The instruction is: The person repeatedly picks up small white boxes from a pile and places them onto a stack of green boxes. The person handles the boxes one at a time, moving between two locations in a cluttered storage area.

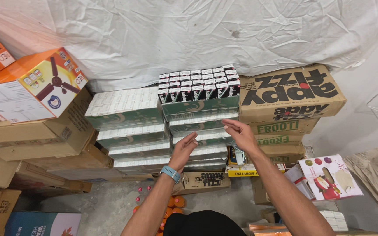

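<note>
Left hand (184, 148) released, fingers spread, near middle trays | right hand (241, 133) released, just beside tray stack (200, 131) | top tray (197, 89) of small dark cartons already sits on stack | left stack (130, 126) stands beside; both hands empty.

- Back wall (285, 39): covered by a creased white sheet (162, 30) with a few dark marks.
- Floor (110, 205): bare grey concrete, dusty.
- Left side: stacked brown cartons (44, 140); orange ceiling-fan box (31, 87) on top.
- Right side: stacked brown drink cartons (289, 96).
- Light: even, soft, no hard shadows.
</note>
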